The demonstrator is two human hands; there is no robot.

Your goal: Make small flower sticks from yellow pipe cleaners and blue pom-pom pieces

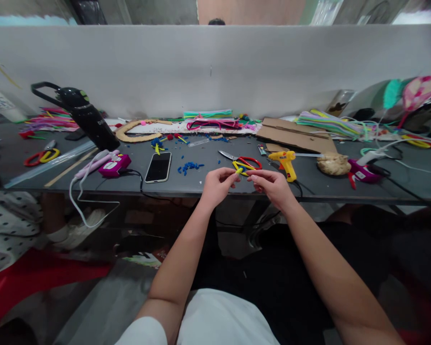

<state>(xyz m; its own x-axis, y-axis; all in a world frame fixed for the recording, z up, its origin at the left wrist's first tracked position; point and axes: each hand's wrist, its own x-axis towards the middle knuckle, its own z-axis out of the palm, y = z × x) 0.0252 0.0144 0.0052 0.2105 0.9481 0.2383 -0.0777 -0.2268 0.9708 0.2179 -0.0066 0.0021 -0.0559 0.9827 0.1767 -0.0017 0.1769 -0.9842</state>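
At near table edge, L hand fingertips are pinching tight on yellow pipe-cleaner bit, just near of scissors; R hand fingers are curling together beside it, contact unclear; forearms are angling inward.

A dark counter runs along a white partition. Near its front edge lie a phone, scattered blue bits, red-handled scissors and a yellow glue gun. A pink glue gun lies left of the phone and a black bottle stands behind it. Cardboard and pipe cleaners lie at the back right.
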